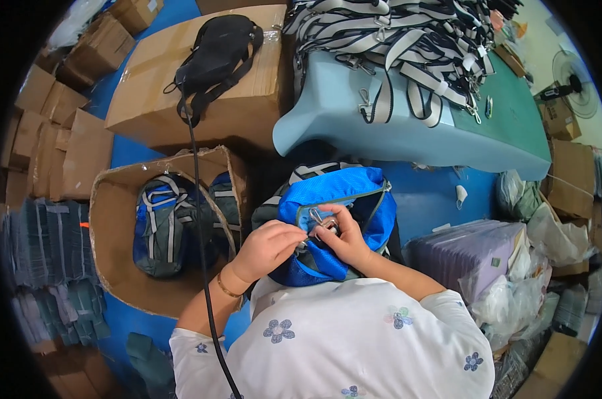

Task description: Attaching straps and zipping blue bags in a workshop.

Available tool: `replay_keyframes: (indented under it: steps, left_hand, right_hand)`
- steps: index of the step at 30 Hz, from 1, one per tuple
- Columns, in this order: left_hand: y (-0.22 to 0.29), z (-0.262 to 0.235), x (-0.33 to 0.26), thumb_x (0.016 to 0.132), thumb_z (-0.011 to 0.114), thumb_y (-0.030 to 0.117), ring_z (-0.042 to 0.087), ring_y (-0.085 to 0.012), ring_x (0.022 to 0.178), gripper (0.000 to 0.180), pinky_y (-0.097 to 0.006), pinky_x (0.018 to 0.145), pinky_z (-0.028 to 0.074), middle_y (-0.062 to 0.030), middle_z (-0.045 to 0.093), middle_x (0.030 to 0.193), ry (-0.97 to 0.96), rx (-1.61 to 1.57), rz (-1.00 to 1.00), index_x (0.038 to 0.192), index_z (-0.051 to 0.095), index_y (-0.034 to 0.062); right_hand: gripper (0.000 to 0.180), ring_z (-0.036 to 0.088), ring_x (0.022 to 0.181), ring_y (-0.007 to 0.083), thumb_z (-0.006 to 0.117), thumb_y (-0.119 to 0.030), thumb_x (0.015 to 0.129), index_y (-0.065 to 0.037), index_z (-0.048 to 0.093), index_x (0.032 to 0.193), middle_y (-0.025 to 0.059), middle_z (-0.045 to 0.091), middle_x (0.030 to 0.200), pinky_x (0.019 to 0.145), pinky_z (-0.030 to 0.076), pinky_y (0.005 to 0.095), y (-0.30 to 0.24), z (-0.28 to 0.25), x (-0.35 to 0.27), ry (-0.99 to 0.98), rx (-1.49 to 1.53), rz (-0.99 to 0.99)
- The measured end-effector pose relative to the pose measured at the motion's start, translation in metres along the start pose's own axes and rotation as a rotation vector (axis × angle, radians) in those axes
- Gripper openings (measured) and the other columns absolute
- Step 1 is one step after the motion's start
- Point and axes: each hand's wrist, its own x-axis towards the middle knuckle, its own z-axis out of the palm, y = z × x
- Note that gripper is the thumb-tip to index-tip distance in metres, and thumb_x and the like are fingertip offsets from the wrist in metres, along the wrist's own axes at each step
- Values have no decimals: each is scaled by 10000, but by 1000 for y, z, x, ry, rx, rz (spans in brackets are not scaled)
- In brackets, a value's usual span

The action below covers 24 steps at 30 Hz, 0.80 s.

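In front of my body rests a bright blue bag [294, 265] with grey parts and an open zipped top. My right hand [346, 241] is closed over the bag's opening, its thumb and fingers around a silver metal snap hook [315, 215]. Close beside it, my left hand [269, 247] has its thumb and fingertips pinched together near the zipper edge. Whatever lies between those fingertips is too small to make out. Part of the metal hardware is covered by my right fingers.
To the left, an open carton [118, 287] holds blue and grey backpacks [156, 233]. A black bag [222, 56] lies on a large box [148, 73]. Black and white straps [387, 40] pile on a covered table [341, 113]. A black cable [200, 199] hangs across the view.
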Motion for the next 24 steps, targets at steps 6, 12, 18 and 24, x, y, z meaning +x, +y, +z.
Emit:
replay_keyframes:
  steps: [6,12,18,24]
  left_hand:
    - [10,10,-1,790,653,6,632,-181,717,168,-255,639,506,-98,648,866,117,-258,-355,957,647,6]
    - [21,8,-4,775,658,-29,637,-150,760,182,-244,690,509,-87,647,879,144,-322,-469,953,623,-5]
    - [26,11,-7,779,646,-36,634,-150,760,169,-248,693,507,-91,647,880,171,-332,-469,942,623,3]
    - [35,17,-4,728,680,-35,605,-231,744,163,-289,649,495,-97,606,839,263,-68,-267,884,652,5]
  right_hand:
    - [258,642,720,193,683,-77,798,-50,652,1054,94,672,890,651,506,276,-29,-1,-1,-31,-608,-298]
    - [249,623,714,184,715,-67,764,-69,677,1010,89,666,856,633,498,272,-37,-1,-3,-66,-558,-239]
    - [243,602,717,147,708,-9,769,-33,676,1009,82,646,817,628,482,240,-38,-1,-4,-73,-445,-126]
    - [200,607,649,199,738,-114,711,-82,699,904,68,636,741,549,480,288,-51,-3,-1,-2,-764,-284]
